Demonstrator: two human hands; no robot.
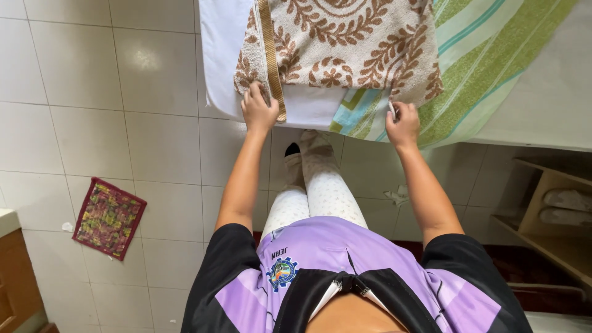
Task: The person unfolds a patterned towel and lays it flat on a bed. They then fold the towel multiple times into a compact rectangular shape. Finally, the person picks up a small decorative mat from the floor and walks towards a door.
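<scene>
A beige towel [345,49] with a brown leaf pattern and a gold band lies folded on the white surface [216,55] in front of me. My left hand [258,111] grips the towel's near left corner by the gold band. My right hand [404,123] pinches its near right corner at the surface's edge. Both arms reach forward over my legs.
A green, teal and white striped cloth [487,55] lies under the towel to the right. A small multicoloured mat [109,217] lies on the tiled floor at left. A wooden shelf [555,216] with pale shoes stands at right, a wooden cabinet [15,277] at lower left.
</scene>
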